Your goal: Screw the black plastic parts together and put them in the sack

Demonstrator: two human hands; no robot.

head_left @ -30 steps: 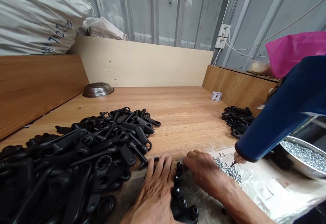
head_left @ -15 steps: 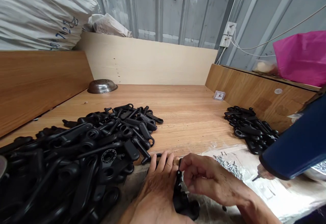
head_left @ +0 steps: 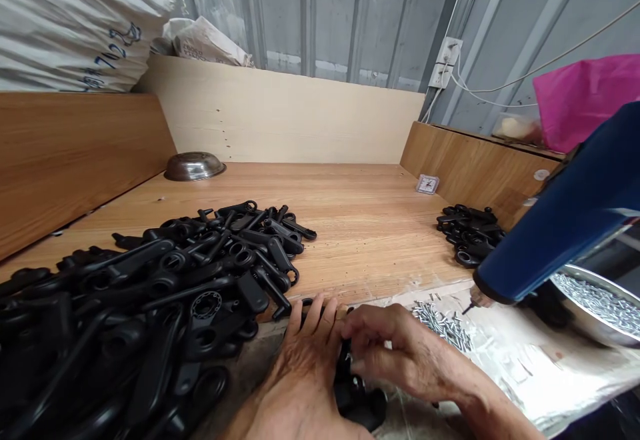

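My left hand point(head_left: 305, 373) lies over black plastic parts at the near edge of the table, its fingers stretched forward and pressing down. A dark rounded end of a part point(head_left: 367, 410) shows between my hands, and the rest is mostly covered. My right hand point(head_left: 395, 350) is curled at the part's upper end, thumb and fingertips drawn together. A small shiny bit shows by the thumb; what the fingertips hold is too small to make out. Loose silver screws point(head_left: 443, 325) lie just right of that hand. Above them hangs a blue power screwdriver point(head_left: 545, 227), tip pointing down left.
A large heap of black plastic parts point(head_left: 165, 307) covers the left side. A smaller black pile point(head_left: 470, 230) sits at the right wall, near a small clock point(head_left: 427, 184). A metal bowl of screws point(head_left: 600, 303) stands far right; an upturned metal bowl point(head_left: 195, 166) is at back left.
My right thumb and fingertips have come down closer against the part. The blue screwdriver has shifted up and left in view, showing the bowl of screws. My left hand stays on the parts.
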